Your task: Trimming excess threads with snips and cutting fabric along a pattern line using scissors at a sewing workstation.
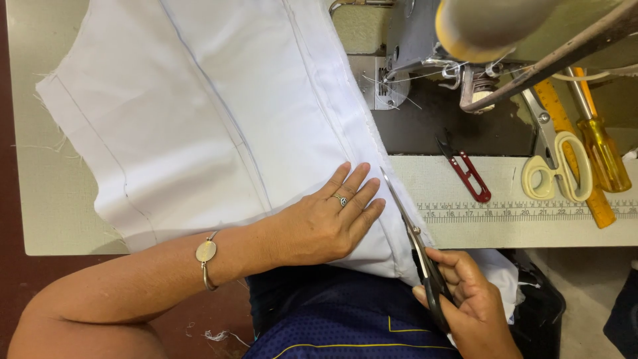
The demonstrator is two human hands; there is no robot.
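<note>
**Crowded right, open left**

The white cloth [199, 113] is covering most of the table [50, 199], leaving a bare strip along its left edge. To the right, the sewing machine [425, 40] is blocking the far side, while red snips [468, 174], cream-handled scissors [558, 166], a yellow screwdriver [601, 143] and a ruler [525, 211] are crowding the near surface.

No packages, labels, signs or screens here, just a printed measuring strip [525, 211] running along the counter's [53, 199] front edge.
</note>
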